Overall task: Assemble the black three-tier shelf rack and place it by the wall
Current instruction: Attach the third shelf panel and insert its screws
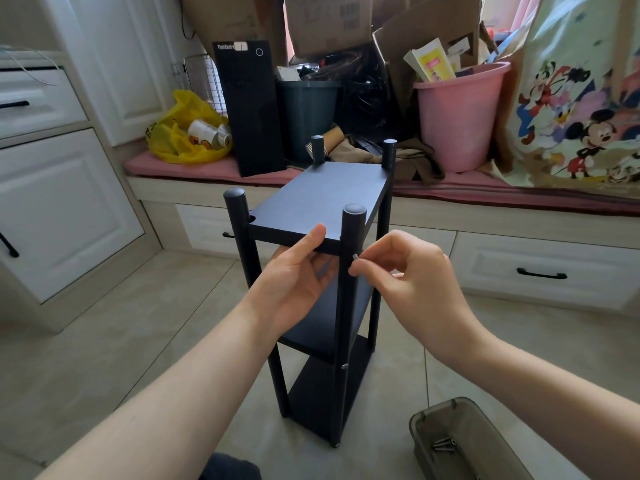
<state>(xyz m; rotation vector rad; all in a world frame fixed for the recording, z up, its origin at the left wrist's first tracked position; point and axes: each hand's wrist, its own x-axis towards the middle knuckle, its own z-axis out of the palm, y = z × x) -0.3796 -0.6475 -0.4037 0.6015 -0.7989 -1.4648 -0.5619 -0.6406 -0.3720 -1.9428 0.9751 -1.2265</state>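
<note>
Rack (329, 323) upright on floor (138, 341), L hand (298, 282) fingers gripping top shelf (322, 202) edge, R hand (408, 275) fingers pinching screw (355, 257) at front post (351, 233)

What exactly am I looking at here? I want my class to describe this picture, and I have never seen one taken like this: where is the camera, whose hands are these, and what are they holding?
There is no machine. A person wears one camera on the head, looking forward and down, so you see their own two arms. A black rack with three shelves stands on the tiled floor. The left hand grips the front edge of the top shelf, thumb on top and fingers underneath. The right hand pinches a small screw against the front post, just below that shelf. At the lower right, a tray on the floor holds spare screws.
</note>
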